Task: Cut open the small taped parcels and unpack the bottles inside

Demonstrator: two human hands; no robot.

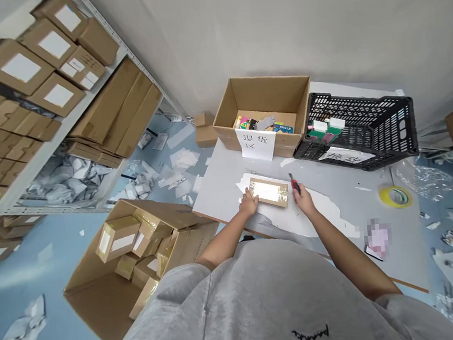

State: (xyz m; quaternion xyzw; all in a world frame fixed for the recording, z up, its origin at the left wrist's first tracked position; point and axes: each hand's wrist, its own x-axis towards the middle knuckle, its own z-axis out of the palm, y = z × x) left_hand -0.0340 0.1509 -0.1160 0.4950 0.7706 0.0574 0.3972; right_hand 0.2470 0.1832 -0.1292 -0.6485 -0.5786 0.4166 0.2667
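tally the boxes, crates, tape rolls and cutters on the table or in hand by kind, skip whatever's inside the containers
Boxes: 2, the open box and the small box
Crates: 1, the black crate
Tape rolls: 1, the yellow roll
Cutters: 1, the red cutter in the right hand
Total: 5

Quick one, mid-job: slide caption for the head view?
Left hand against a taped box, right hand holding a red-handled cutter beside it, open carton and black crate behind.
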